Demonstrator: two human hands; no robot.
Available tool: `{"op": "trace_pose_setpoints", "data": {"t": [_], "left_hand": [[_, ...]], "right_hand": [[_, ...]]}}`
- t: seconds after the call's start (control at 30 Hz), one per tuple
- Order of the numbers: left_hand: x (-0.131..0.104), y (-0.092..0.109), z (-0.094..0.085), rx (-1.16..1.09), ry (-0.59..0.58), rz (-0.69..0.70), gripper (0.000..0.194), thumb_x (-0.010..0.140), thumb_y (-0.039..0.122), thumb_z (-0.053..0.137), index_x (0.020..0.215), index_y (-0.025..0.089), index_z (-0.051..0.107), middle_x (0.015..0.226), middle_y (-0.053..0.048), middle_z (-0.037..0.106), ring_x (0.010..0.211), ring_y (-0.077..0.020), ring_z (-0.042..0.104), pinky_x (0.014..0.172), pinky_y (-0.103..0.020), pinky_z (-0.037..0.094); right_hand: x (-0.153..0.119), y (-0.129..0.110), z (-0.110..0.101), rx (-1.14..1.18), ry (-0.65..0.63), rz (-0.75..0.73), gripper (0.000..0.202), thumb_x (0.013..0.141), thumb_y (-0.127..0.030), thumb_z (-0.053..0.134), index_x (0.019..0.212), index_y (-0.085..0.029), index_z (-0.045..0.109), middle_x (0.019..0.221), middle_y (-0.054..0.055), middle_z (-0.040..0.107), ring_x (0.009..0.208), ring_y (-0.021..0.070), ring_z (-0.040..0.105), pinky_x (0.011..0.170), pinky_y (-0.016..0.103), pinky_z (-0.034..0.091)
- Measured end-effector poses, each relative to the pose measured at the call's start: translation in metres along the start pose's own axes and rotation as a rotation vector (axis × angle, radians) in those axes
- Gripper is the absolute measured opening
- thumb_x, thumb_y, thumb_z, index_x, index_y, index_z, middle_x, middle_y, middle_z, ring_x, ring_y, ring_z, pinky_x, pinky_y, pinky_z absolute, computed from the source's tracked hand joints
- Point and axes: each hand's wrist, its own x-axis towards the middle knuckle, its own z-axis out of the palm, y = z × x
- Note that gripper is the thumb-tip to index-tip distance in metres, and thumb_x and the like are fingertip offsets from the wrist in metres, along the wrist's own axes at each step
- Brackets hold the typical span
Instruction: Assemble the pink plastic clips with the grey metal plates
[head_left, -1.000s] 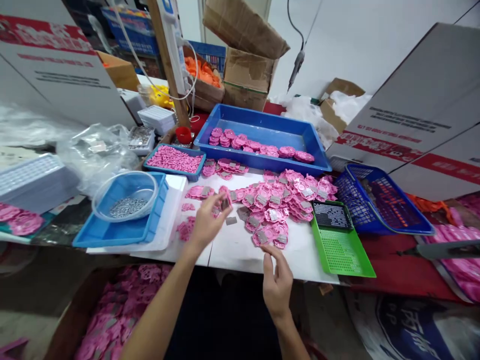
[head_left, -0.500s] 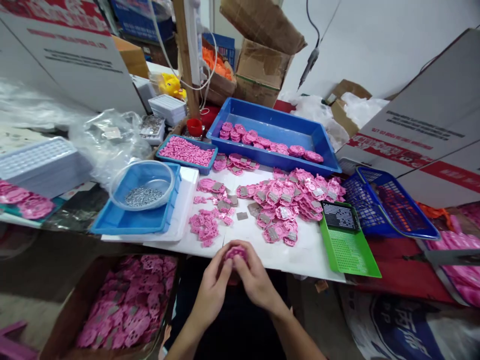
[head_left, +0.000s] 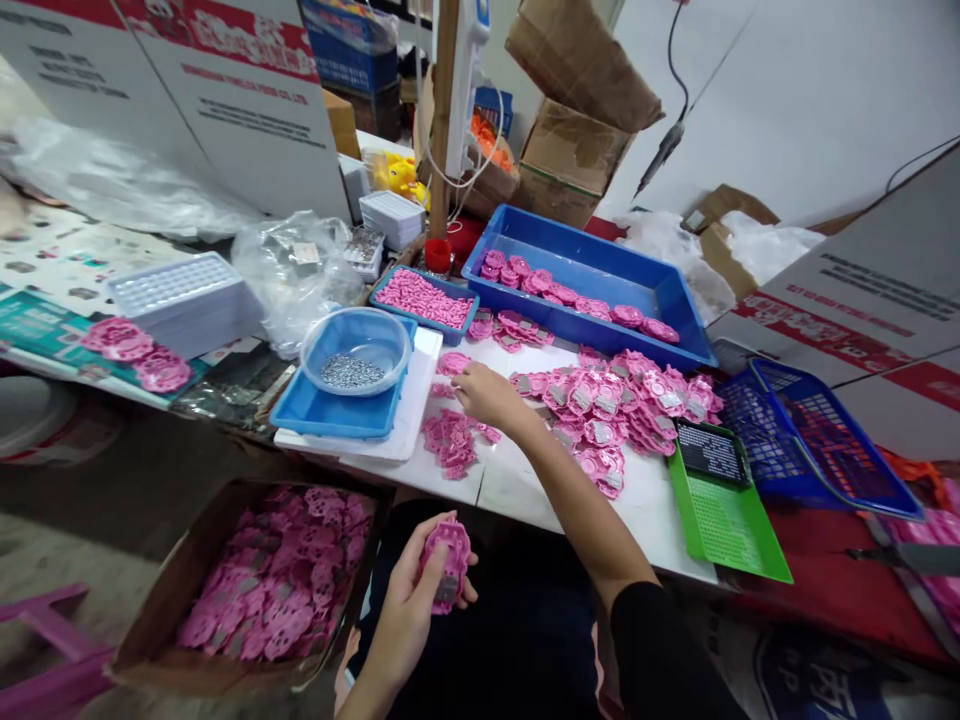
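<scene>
My left hand (head_left: 407, 590) is wrapped round a pink plastic casing (head_left: 448, 560), held above my lap with its inner side and a grey plate showing. Out over the white table, my right hand (head_left: 486, 394) reaches to the small pink pieces with its fingers drawn together. Whatever is between those fingertips is too small to make out. Just nearer than that hand lies a loose pile of pink plastic parts (head_left: 452, 445). To its right spreads a large heap of pink casings (head_left: 600, 395), many with grey plates.
A blue tray (head_left: 679, 300) holds a row of pink casings at the back. Left stand a tray of small pink pieces (head_left: 424, 298) and a clear bowl (head_left: 397, 345) of metal bits. Right are a green tray (head_left: 731, 525) and blue basket (head_left: 840, 440). A carton (head_left: 154, 610) stands below left.
Both hands were together round the pink casing. My right hand has let go and moved forward to the small pieces; the left keeps the casing, lower and further left. The view has turned left.
</scene>
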Motion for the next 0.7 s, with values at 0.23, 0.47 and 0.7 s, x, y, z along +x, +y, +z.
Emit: {"op": "trace_pose_setpoints", "data": {"t": [0.23, 0.47, 0.7], "left_hand": [[-0.004, 0.010, -0.011, 0.012, 0.066, 0.029, 0.055, 0.093, 0.062, 0.061, 0.127, 0.019, 0.060, 0.094, -0.007, 0.076, 0.066, -0.0188, 0.072, 0.061, -0.031, 0.057], [0.004, 0.009, -0.020, 0.093, 0.051, 0.020, 0.057, 0.092, 0.063, 0.061, 0.127, 0.018, 0.061, 0.087, -0.005, 0.075, 0.066, -0.0175, 0.070, 0.065, -0.030, 0.056], [0.005, 0.000, -0.013, 0.085, -0.024, 0.028, 0.053, 0.095, 0.060, 0.058, 0.126, 0.018, 0.060, 0.090, -0.006, 0.075, 0.068, -0.0160, 0.069, 0.064, -0.028, 0.054]], "right_hand": [[0.020, -0.009, 0.013, -0.152, -0.061, -0.036, 0.033, 0.099, -0.016, 0.045, 0.114, -0.002, 0.070, 0.116, 0.026, 0.068, 0.110, 0.0331, 0.061, 0.098, 0.046, 0.045], [0.030, -0.010, 0.012, -0.187, -0.115, -0.008, 0.032, 0.093, -0.019, 0.053, 0.115, -0.003, 0.071, 0.115, 0.025, 0.071, 0.105, 0.0324, 0.065, 0.093, 0.043, 0.046], [0.029, -0.007, 0.009, -0.159, -0.081, -0.025, 0.028, 0.093, -0.012, 0.049, 0.106, -0.002, 0.073, 0.109, 0.026, 0.071, 0.106, 0.0331, 0.063, 0.097, 0.046, 0.045]]}}
